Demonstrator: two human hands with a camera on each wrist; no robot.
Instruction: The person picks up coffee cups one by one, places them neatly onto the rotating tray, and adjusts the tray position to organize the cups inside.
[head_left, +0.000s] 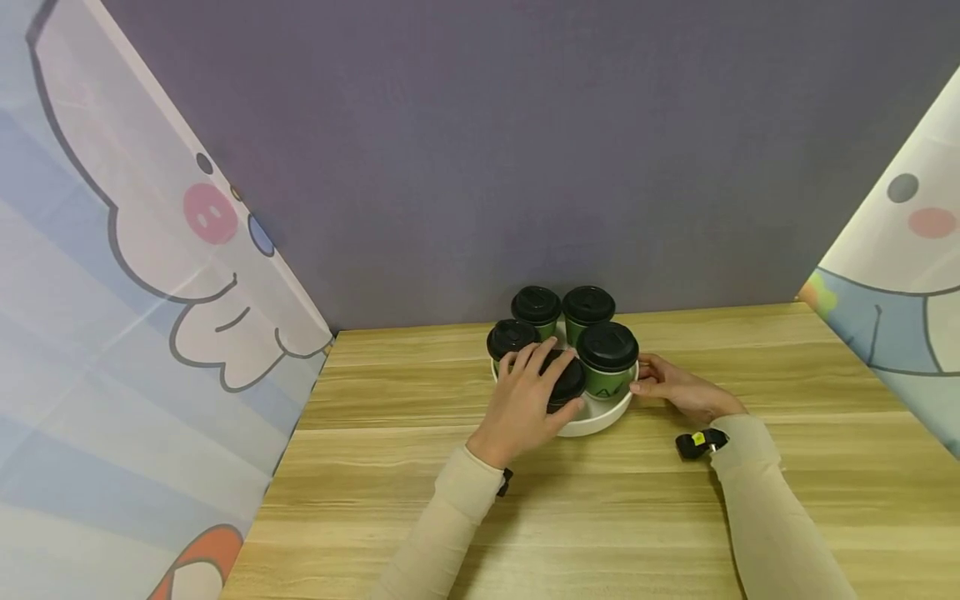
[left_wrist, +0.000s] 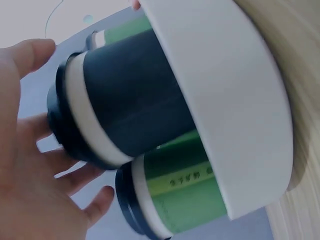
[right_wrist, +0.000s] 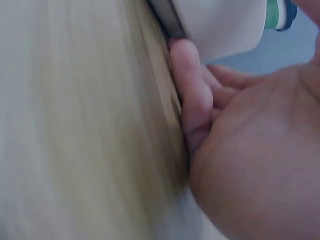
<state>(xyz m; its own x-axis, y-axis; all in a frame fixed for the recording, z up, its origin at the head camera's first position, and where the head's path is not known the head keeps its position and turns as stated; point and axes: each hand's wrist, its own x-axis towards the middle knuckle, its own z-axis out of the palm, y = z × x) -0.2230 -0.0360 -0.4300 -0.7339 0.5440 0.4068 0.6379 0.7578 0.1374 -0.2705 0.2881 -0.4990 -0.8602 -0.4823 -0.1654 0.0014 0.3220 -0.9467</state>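
Several lidded paper cups stand in a round white tray on the table. My left hand is spread over the front cup, a dark one with a black lid. In the left wrist view its thumb stands apart from that lid, while the other fingers pass behind it; whether they touch is hidden. At the tray's right side my right hand holds the edge, thumb near the rim. In the right wrist view, its curled fingers meet the tray's lower edge. A green cup stands nearest this hand.
Two more green cups with black lids are at the back of the tray, and another black-lidded cup is at its left. Behind the wooden table rises a grey panel. Cartoon-printed cloths flank both sides.
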